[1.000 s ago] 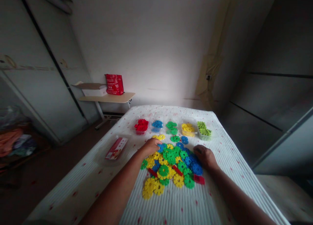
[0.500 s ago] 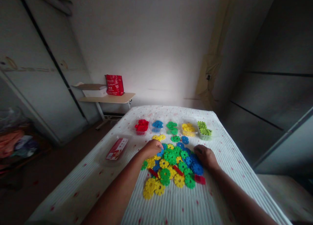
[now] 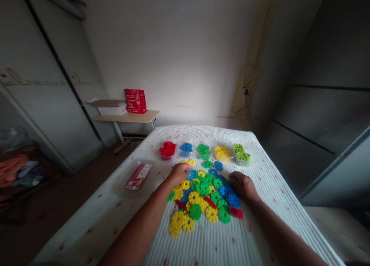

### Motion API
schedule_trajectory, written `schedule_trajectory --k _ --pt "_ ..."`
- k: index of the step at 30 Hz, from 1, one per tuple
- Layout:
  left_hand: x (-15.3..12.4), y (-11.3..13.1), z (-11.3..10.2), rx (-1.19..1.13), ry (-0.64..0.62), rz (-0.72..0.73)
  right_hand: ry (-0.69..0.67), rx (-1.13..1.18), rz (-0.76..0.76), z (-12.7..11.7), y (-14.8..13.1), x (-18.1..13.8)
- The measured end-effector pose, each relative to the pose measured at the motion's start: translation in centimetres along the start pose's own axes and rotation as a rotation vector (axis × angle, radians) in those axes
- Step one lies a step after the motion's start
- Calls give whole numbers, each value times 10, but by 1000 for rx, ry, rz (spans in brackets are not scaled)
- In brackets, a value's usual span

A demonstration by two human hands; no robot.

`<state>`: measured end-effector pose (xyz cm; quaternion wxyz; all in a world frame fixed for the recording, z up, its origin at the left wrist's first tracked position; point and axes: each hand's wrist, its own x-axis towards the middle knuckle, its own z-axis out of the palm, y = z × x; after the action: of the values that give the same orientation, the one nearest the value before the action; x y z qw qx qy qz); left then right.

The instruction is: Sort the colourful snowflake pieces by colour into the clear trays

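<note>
A loose pile of notched plastic snowflake discs lies in front of me, with yellow discs (image 3: pixel 212 214), green discs (image 3: pixel 204 187) and blue discs (image 3: pixel 232 199) overlapping. My left hand (image 3: pixel 180 173) is at the pile's far left edge, its fingers pinched together on a blue disc (image 3: pixel 191 175). At the right edge rests my right hand (image 3: pixel 243 185), fingers curled in beside the blue discs; what is under them, if anything, is hidden. Red pieces (image 3: pixel 236 212) lie among the discs near the front.
Across the back stand clear tubs of red pieces (image 3: pixel 168 149), blue discs (image 3: pixel 185 149), green discs (image 3: pixel 203 151), yellow discs (image 3: pixel 222 153) and light green pieces (image 3: pixel 242 154). A clear container with a red label (image 3: pixel 138 176) lies left. Beyond is a side table (image 3: pixel 138 116) with a red bag (image 3: pixel 135 101).
My left hand has shifted slightly away from me along the pile's edge, and the blue disc at its fingertips has moved with it. My right hand stays in place.
</note>
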<state>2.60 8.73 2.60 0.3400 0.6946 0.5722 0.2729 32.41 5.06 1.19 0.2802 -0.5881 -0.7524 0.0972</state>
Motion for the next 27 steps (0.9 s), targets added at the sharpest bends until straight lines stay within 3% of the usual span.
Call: schedule_trajectory --k 9,20,27 --pt "-2 2 1 277 -31 61 6 -4 0 0 0 0" --pt "-1 7 2 256 -6 84 12 -7 8 2 1 0" --pt "-1 15 -6 314 -206 144 -5 -23 -1 1 1 0"
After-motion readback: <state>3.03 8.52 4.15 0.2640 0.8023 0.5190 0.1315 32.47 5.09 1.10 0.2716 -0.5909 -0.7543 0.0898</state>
